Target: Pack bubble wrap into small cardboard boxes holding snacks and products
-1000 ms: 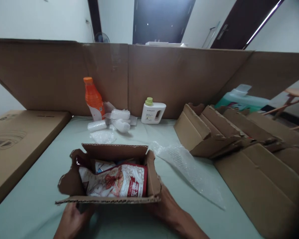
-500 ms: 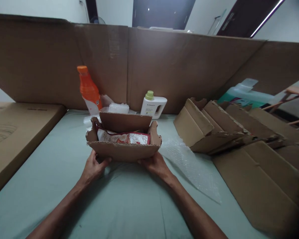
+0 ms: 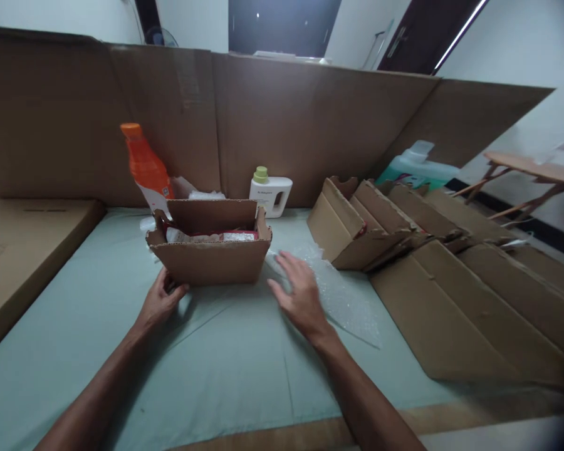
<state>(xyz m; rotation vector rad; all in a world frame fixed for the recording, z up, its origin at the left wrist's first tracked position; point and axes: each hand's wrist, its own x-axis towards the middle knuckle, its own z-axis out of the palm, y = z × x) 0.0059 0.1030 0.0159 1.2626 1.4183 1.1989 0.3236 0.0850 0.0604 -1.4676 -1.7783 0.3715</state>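
An open-topped cardboard box (image 3: 211, 263) rests on the pale green cloth, with red-and-white printed packets (image 3: 237, 236) partly visible inside. At its lower left corner, my left hand (image 3: 160, 304) grips it, the thumb in front and the other fingers partly hidden by the edge. My right hand (image 3: 301, 300) is off the box, just to its right, fingers apart and holding nothing. Right beside and partly under that hand lies a sheet of bubble wrap (image 3: 345, 304). Behind the box stand an orange bottle (image 3: 145, 166) and a white jug with a green cap (image 3: 270, 191).
Several cardboard boxes (image 3: 451, 300) stand in rows on the right, with a teal liquid container (image 3: 418, 166) behind them. A large flat carton (image 3: 37, 250) lies on the left. A tall cardboard wall (image 3: 310, 119) closes off the back. A wooden folding table (image 3: 536, 169) stands beyond, far right.
The box has been lowered onto the cloth. My right hand has let go of it and moved right, its fingers spreading. The view has turned slightly to the right.
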